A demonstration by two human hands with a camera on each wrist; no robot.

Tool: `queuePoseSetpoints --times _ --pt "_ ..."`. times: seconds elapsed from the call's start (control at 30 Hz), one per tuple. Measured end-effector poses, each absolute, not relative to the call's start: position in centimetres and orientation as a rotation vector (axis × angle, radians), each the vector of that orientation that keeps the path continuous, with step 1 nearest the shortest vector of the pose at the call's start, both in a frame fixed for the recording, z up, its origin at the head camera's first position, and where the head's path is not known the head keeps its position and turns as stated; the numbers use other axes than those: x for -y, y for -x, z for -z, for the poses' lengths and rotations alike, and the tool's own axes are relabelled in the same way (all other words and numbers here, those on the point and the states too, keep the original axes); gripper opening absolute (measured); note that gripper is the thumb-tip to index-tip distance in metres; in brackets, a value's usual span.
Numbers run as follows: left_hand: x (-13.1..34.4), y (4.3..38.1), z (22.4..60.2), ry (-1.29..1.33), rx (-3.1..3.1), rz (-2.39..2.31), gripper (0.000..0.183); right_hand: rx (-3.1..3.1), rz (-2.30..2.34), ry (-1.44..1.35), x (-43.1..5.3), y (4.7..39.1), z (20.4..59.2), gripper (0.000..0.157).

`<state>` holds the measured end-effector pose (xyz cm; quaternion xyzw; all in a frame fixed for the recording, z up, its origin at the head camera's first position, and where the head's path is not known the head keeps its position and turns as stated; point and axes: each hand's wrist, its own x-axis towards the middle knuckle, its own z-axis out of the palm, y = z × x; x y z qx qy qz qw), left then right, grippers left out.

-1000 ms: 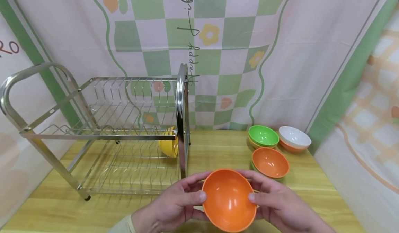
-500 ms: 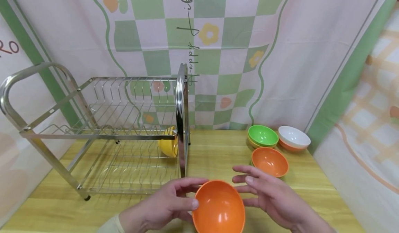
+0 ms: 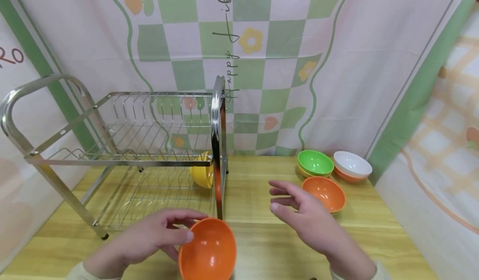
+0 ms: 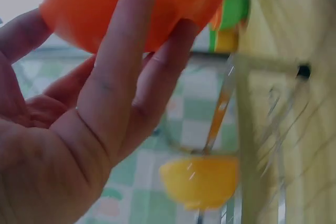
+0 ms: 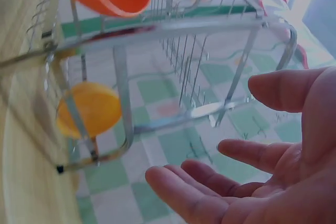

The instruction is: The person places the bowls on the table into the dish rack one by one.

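My left hand (image 3: 157, 234) pinches an orange bowl (image 3: 208, 251) by its left side, thumb over the rim and fingers behind the outer wall. The bowl is tilted, its hollow facing the head camera, in front of the dish rack's right end. In the left wrist view the fingers (image 4: 113, 72) lie against the bowl's outside (image 4: 142, 9). My right hand (image 3: 308, 219) is apart from the bowl, raised over the table with fingers extended and holding nothing. Behind it an orange bowl (image 3: 325, 192) stands on the table, partly covered by the hand.
A two-tier metal dish rack (image 3: 123, 162) stands on the left; a yellow bowl (image 3: 202, 176) sits on edge at its lower right end. Further back right are a green bowl (image 3: 315, 162) stacked on a yellow one and a white bowl (image 3: 352, 163) stacked on an orange one.
Both hands held the orange bowl at first; my right hand has let go and moved up and away. My left hand has carried the bowl leftward, toward the rack.
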<state>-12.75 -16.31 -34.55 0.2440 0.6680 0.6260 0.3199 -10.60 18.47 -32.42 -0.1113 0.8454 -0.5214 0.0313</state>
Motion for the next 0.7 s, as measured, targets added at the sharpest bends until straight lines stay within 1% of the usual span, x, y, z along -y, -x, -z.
queuePoseSetpoints --times 0.13,0.37,0.47,0.57,0.7 --pt "17.9 13.1 33.9 -0.636 -1.884 -1.602 0.045 -2.598 1.639 0.467 -16.5 11.3 31.9 0.051" --pt "19.7 13.6 33.4 -0.567 -1.941 -1.602 0.048 -2.422 1.969 0.656 -12.4 12.6 31.8 0.057" --pt "20.3 13.6 33.2 -0.535 -2.0 -1.582 0.048 -2.352 2.002 0.707 -10.7 13.1 31.9 0.059" --pt "20.7 13.7 33.0 -0.531 -2.061 -1.556 0.049 -2.381 1.972 0.702 -9.6 13.3 32.1 0.054" --pt "20.8 13.9 32.6 -0.553 -2.076 -1.557 0.049 -2.498 1.927 0.701 -9.0 13.5 32.1 0.041"
